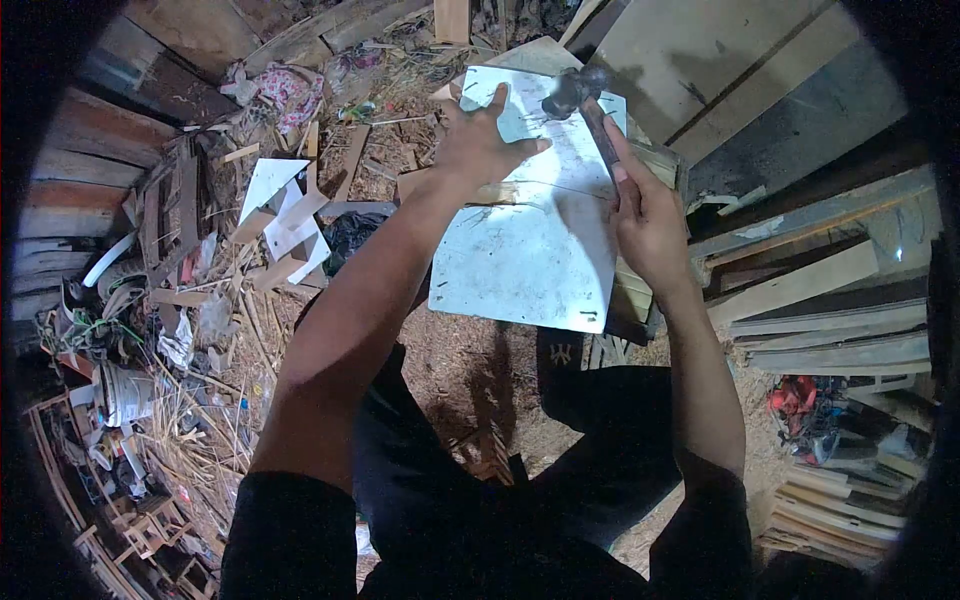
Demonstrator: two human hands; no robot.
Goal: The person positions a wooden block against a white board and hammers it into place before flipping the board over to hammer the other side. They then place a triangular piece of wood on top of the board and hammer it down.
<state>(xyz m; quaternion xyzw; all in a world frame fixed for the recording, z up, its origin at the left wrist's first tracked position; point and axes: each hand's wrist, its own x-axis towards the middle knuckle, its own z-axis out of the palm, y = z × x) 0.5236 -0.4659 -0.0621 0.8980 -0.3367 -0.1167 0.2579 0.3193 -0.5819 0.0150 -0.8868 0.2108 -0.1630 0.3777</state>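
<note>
A worn white board [520, 262] with dark marks lies before me, a thin dark line crossing its middle. My left hand [478, 142] is over its far left part, fingers and thumb spread apart. A hammer [574, 92] with a dark head is in my right hand [648, 215], fingers wrapped round the handle and one finger stretched along it. The hammer head overlaps the far part of the board in this view. A strip of light wood [508, 192] shows below my left hand, by the board's left edge.
White and wooden offcuts [290, 220] lie on the shavings-covered floor to the left, near a black plastic bag [352, 238]. Large panels [720, 60] lean at the far right. Stacked boards [840, 335] and a red object [792, 395] are at the right.
</note>
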